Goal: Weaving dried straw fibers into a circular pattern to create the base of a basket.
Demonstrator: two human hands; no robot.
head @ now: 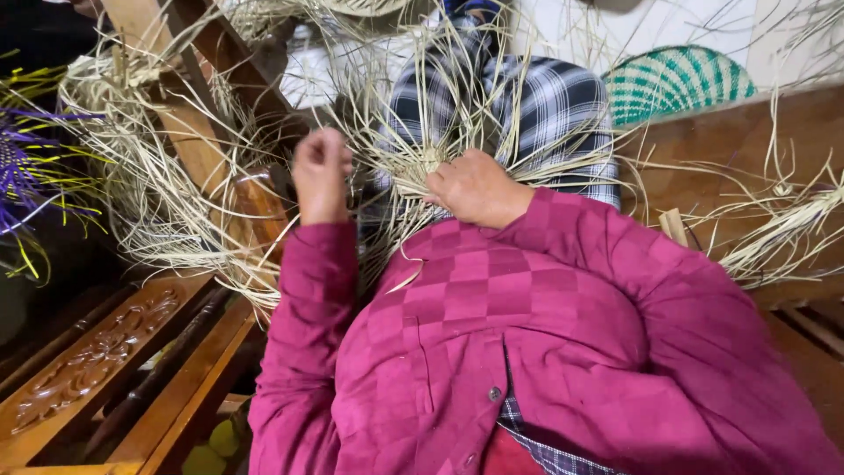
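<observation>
Head view: left hand [320, 174] is pinching loose straw strands [158, 211]; right hand [475, 186] is pressing the woven centre [413, 163], both grips closed; strands seem light, springy, best held near the weave.

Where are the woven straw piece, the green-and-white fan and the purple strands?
woven straw piece [413, 163], head view, its woven centre.
green-and-white fan [673, 81], head view, middle of its weave.
purple strands [18, 163], head view, their bunched centre.

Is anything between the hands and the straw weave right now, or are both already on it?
Nothing visible stands in the way. The right hand rests directly on the woven straw piece on the lap, and the left hand is closed on loose straw strands beside it. Only stray strands cross the lap.
</observation>
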